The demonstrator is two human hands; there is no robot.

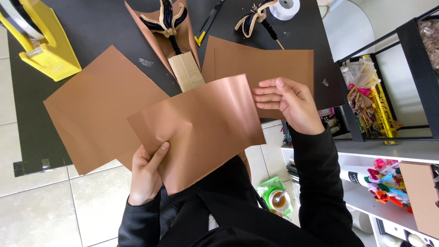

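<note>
The person holds a sheet of copper-brown wrapping paper up over the near edge of the black table, between body and tabletop. The left hand grips the sheet's lower left corner, thumb lying on the glossy face and the other fingers curled behind it. The right hand holds the upper right edge, fingers close together and folded over the paper's rim. The sheet bows slightly between the two hands and catches light along its middle.

A second brown sheet lies flat on the table toward its left part, its near corner hanging past the near edge and partly tucked under the held one. A third brown sheet lies at the table's right side, beyond the right hand. Between them, at the middle of the far part, stands a cone of brown paper around a dark and cream fabric flower, with a small tan paper bag at its near end. A second such flower rests near the far edge beside a roll of white ribbon. A yellow tape dispenser sits at the far left corner, and a yellow and black utility knife lies near the cone.
</note>
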